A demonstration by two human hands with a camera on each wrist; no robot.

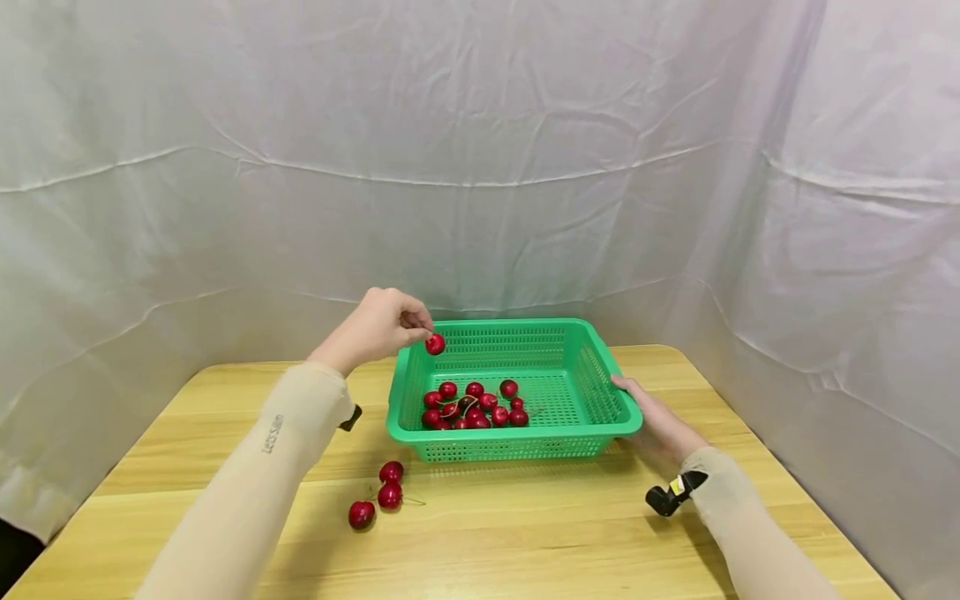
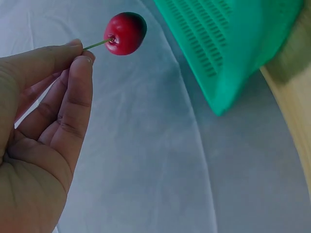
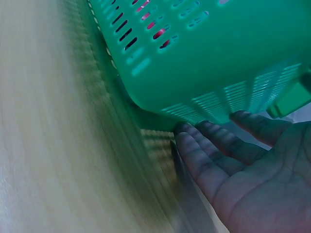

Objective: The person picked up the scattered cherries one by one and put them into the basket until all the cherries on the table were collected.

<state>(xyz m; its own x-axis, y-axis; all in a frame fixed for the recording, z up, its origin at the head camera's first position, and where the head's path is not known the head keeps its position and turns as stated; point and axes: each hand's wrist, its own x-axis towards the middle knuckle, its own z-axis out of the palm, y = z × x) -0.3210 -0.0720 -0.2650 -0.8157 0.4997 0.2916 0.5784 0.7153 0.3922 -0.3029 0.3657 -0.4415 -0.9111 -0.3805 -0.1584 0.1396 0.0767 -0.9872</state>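
My left hand [image 1: 387,327] pinches the thin green stem of a red cherry [image 2: 125,33] between thumb and fingertip. That cherry hangs over the back left corner of a green plastic basket [image 1: 510,436], whose walls are slotted. Several dark red cherries lie in the left part of the basket, some with stems. At the basket's right side, my right hand [image 1: 658,421] holds the wall, a fingertip showing over the rim. Its other fingers [image 3: 206,158] lie against the outside, low on the wall, in the right wrist view.
Three loose cherries [image 1: 389,495] lie on the wooden table [image 1: 540,533] in front of the basket's left corner, near the left forearm. Behind the table and to its sides hangs a pale, creased cloth [image 1: 480,158]. A small black camera [image 1: 672,493] sits on the right wrist.
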